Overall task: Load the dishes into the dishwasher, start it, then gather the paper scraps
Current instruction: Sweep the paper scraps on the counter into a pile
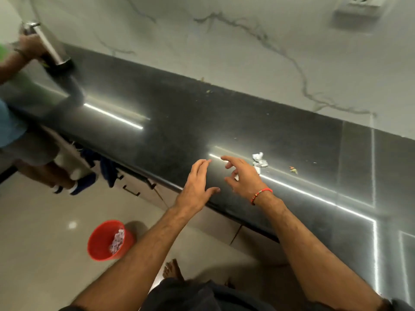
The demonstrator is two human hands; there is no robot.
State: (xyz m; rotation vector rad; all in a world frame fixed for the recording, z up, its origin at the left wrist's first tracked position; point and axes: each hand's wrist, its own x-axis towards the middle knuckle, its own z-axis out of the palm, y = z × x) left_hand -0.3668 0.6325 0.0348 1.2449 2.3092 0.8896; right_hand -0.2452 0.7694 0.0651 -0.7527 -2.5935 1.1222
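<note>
Crumpled white paper scraps [259, 160] lie on the black countertop [170, 122], just right of my right hand [241, 176]. That hand hovers over the counter with fingers loosely spread and a small white bit showing beneath the palm; whether it holds it is unclear. My left hand [197, 184] is beside it near the counter's front edge, fingers straight and empty. A small red and green scrap [293, 169] lies further right.
A red bucket [107, 240] with paper bits in it stands on the tiled floor at my left. Another person [20, 122] stands at the far left, a hand on a steel bottle [48, 44]. Cabinet drawers [139, 187] run beneath the counter. A wall socket [359, 7] is top right.
</note>
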